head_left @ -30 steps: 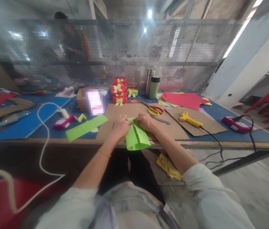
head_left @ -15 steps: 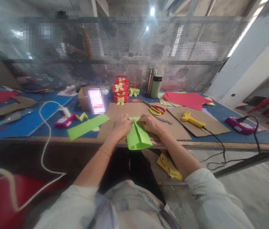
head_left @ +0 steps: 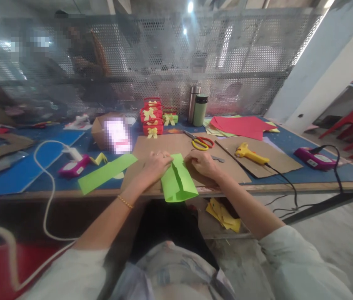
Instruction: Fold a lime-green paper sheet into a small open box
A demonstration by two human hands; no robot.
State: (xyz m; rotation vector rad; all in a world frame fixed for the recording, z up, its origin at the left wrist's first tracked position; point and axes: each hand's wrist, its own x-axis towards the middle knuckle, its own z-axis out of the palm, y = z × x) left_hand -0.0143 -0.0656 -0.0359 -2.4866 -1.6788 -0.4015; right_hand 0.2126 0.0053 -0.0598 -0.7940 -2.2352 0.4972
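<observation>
Centrally, a folded green paper (head_left: 170, 181) lies at the near edge of the cardboard sheet (head_left: 163, 144), its open near end jutting past that edge and a slit running along its upper face. The left hand (head_left: 157, 164) grips the paper's far left side with bent fingers. The right hand (head_left: 204, 163) is loosely curled just beside the paper's far right side (whether it holds the paper cannot be told). On the far part of the cardboard sheet rest scissors (head_left: 200, 143) with red and yellow handles. To its right, a yellow glue gun (head_left: 253, 155) lies on a second cardboard piece (head_left: 271, 167); to its left, a flat green strip (head_left: 106, 174); beyond it, stacked red boxes (head_left: 152, 118) with yellow bows.
</observation>
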